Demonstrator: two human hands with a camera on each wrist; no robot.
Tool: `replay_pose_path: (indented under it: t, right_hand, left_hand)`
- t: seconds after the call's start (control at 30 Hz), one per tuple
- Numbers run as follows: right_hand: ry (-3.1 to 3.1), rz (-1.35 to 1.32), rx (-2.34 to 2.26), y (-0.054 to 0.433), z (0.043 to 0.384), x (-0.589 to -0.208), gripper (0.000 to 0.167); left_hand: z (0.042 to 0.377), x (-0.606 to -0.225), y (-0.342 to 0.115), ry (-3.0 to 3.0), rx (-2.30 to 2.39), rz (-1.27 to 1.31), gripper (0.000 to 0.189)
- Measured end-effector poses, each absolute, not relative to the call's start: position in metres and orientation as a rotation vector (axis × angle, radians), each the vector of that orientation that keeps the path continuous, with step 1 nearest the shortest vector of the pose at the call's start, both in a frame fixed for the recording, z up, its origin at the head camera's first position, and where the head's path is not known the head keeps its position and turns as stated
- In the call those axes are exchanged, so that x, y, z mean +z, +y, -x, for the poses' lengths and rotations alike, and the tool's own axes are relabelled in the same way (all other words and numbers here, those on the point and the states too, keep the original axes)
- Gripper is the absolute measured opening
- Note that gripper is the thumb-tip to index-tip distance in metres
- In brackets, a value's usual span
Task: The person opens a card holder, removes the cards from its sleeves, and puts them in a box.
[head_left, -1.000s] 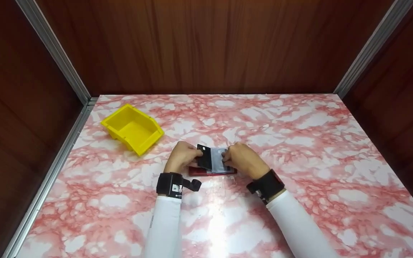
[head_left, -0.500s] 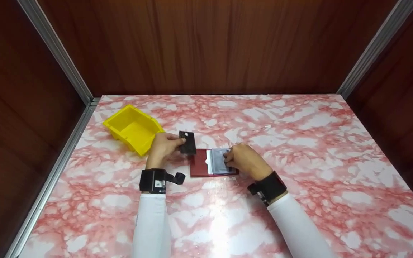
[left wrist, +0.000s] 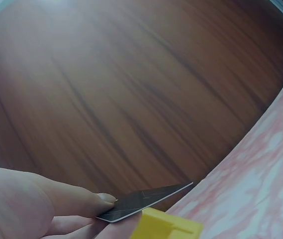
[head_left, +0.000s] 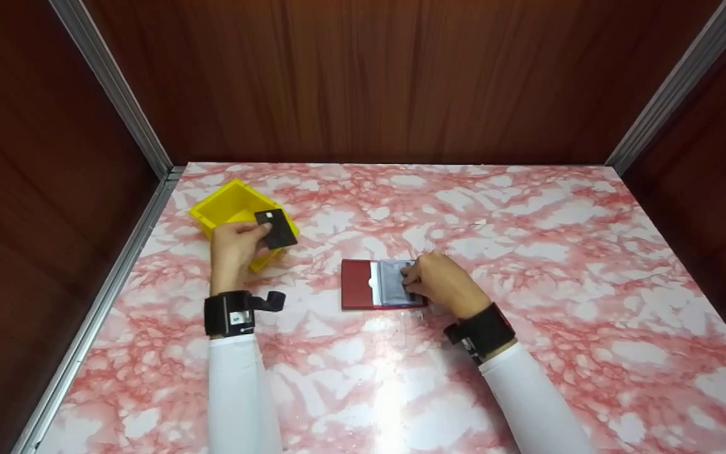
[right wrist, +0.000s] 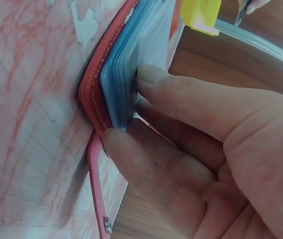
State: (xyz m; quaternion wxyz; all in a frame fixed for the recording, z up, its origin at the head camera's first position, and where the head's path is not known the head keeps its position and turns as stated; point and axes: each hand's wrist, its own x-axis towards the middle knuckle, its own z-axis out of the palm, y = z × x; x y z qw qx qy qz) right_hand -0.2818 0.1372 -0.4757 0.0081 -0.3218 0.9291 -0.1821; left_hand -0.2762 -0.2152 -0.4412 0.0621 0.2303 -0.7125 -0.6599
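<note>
Between thumb and fingers my left hand (head_left: 234, 248) pinches a black bank card (head_left: 276, 229) with a pale chip, held over the front of the yellow bin (head_left: 237, 200). Seen edge-on in the left wrist view, the card (left wrist: 146, 200) slants above the bin's corner (left wrist: 167, 225). A red card wallet (head_left: 357, 285) lies open on the table, its clear plastic sleeves (head_left: 392, 284) on the right half. My right hand (head_left: 443, 282) grips that right side. In the right wrist view the thumb presses on the sleeves (right wrist: 119, 84) and a finger touches the wallet's stitched edge.
A pink strap (right wrist: 97, 184) with a metal snap sticks out from the wallet. The marbled red-and-white table (head_left: 527, 252) is bounded by a brown wood-grain back wall (head_left: 388, 82) and side walls, with metal strips at the corners.
My left hand has drawn the black bank card away from the wallet and carried it left to the yellow bin. The right hand stays on the wallet, whose left half is now uncovered.
</note>
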Motion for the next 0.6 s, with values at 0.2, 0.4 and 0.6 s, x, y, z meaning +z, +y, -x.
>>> replay_pose_path:
  t: [0.2,0.4,0.6]
  right_hand:
    - [2.911,0.929,-0.571,0.135,0.281,-0.476,0.015]
    - [2.908,0.918,-0.563,0.136,0.280,-0.478,0.015]
    - [2.918,0.926,-0.538,0.137,0.280,-0.476,0.014]
  left_hand:
    - [0.273,-0.435,-0.233,-2.168,-1.935,-0.720,0.038]
    - [0.272,-0.433,-0.246,-2.282,-1.656,-0.681,0.035]
    - [0.276,-0.431,-0.247,-2.341,-1.371,-0.598,0.031]
